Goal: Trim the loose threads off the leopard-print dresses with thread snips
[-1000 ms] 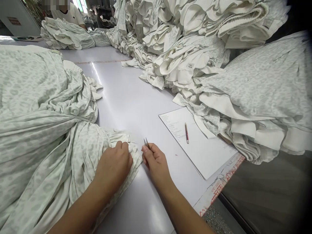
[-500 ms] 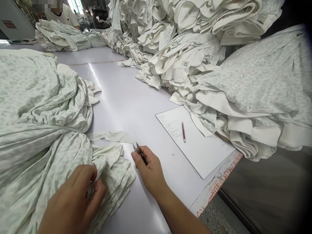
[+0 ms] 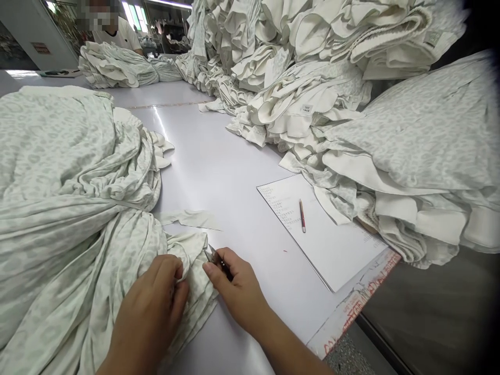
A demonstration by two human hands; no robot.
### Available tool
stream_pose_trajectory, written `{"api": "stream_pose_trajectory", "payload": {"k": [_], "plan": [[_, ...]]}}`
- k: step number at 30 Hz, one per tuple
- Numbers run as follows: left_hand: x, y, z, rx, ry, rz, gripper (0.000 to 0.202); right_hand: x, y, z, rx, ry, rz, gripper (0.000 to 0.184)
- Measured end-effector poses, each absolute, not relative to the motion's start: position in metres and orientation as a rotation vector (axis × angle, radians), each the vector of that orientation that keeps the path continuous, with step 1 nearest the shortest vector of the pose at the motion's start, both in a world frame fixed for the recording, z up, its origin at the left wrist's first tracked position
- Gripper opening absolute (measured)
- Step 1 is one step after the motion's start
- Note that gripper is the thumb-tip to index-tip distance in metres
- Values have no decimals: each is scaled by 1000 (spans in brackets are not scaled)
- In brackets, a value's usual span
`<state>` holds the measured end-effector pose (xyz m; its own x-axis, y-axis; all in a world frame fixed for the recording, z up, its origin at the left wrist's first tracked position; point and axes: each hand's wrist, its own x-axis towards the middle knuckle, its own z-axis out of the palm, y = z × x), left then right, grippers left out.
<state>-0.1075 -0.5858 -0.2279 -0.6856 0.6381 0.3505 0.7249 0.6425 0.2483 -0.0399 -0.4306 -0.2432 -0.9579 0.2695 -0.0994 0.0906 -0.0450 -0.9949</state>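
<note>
My right hand [image 3: 234,286] grips small thread snips [image 3: 214,256] with dark handles, their metal tips touching or almost touching the edge of a folded cream fabric layer [image 3: 187,250]. My left hand [image 3: 150,307] pinches that same fabric, which belongs to a large gathered bundle of pale green leopard-print garments [image 3: 58,166]. A loose strip of the same cloth [image 3: 191,220] lies on the table just beyond my hands. The fingers of my left hand hide part of the pinched edge.
A sheet of printed paper [image 3: 320,229] with a red pen [image 3: 302,215] lies on the pale grey table [image 3: 219,166] to my right. High garment piles [image 3: 308,88] rise beyond it. A person [image 3: 117,34] sits at the far end behind another bundle [image 3: 117,67].
My left hand has come back up from the lower left to the folded fabric edge. My right hand has shifted left, bringing the snips closer to the cloth.
</note>
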Motion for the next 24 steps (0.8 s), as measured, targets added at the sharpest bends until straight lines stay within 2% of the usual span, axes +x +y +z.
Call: {"api": "stream_pose_trajectory", "payload": {"k": [8,13,24], "plan": [[-106,-604,-232,-1125,-2382,-879,10,-23,-440,-227,-211,-2422,1960,28],[-101,-600,-230,-1040,-2423,-1026,14,-23,-449,-227,-152,-2541,1862,28],[-95,-599,-230,-891,-2514,-1188,12,-29,-455,-231,-180,-2466,1943,31]]}}
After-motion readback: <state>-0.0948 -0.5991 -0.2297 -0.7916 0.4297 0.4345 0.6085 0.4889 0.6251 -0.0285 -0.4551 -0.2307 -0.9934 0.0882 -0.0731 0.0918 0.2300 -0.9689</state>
